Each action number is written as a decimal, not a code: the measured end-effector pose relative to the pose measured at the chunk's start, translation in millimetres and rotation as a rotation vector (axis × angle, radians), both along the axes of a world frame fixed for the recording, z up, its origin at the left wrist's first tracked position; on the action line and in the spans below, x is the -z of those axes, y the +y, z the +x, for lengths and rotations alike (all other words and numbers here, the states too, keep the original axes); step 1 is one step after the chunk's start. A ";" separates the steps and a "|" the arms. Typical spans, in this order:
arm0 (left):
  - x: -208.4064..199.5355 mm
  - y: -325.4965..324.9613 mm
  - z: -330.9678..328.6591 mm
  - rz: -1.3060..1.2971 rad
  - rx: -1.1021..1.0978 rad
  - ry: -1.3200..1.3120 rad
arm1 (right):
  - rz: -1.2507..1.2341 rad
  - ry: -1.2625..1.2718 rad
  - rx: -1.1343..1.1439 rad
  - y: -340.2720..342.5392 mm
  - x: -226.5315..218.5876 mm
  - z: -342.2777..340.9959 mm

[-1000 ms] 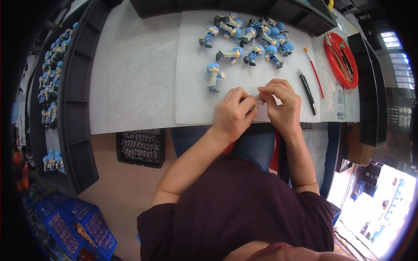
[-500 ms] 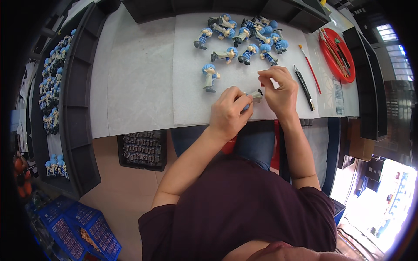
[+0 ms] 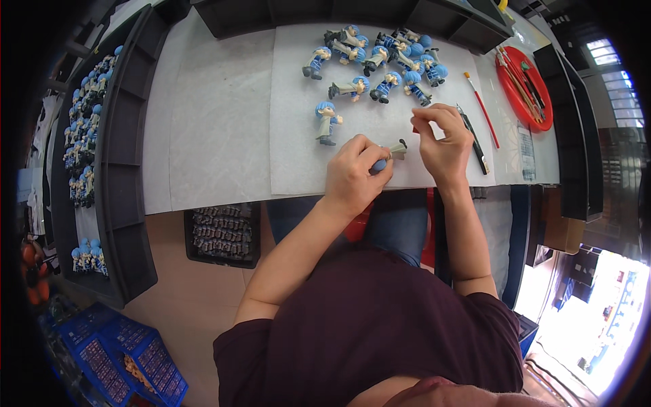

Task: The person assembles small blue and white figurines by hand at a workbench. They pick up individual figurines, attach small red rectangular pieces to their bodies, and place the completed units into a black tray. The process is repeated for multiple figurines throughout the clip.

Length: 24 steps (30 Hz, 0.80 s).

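My left hand (image 3: 356, 169) is closed around a small figurine (image 3: 397, 150). Its blue head shows beneath my fingers, and its pale robe and dark feet point right. To the right, my right hand (image 3: 444, 139) is raised in a pinch, apart from the figurine. A small red bit shows at its fingertips, too little to name. Left of my hands, one blue-haired figurine (image 3: 327, 123) in a pale robe lies by itself on the white sheet (image 3: 291, 156). Farther back several similar figurines (image 3: 386, 87) lie in a loose cluster.
A black pen-like tool (image 3: 475, 142) and a red-handled brush (image 3: 483, 108) lie right of my right hand. Beyond them is a red oval tray (image 3: 505, 71) with brushes. A black crate (image 3: 125, 149) of figurines stands left; a black bin (image 3: 224, 258) of small parts sits below the table.
My right hand has moved slightly right, away from the figurine. In my left hand the figurine has turned a little, and more of its blue head shows.
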<state>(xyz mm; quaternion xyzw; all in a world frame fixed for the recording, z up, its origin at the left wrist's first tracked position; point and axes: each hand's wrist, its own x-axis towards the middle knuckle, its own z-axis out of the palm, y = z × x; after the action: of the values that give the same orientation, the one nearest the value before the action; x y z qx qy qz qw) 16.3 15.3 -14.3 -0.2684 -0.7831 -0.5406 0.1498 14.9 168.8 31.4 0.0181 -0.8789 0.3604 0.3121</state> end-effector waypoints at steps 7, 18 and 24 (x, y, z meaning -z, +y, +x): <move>-4.5 1.5 -2.1 0.035 -0.028 -0.130 | -0.082 -0.079 -0.157 -18.8 0.8 25.4; -0.7 2.1 -4.4 0.055 -0.010 -0.145 | 0.091 0.107 -0.177 -21.5 15.3 14.8; -2.4 -1.8 -1.9 0.078 0.017 -0.188 | 0.124 0.143 0.084 17.2 9.6 -13.7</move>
<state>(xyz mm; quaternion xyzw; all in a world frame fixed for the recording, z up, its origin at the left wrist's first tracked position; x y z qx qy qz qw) 14.4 13.6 -11.9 -0.2173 -0.7696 -0.5948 0.0814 1.2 186.0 21.8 0.0262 -0.8750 0.2896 0.3870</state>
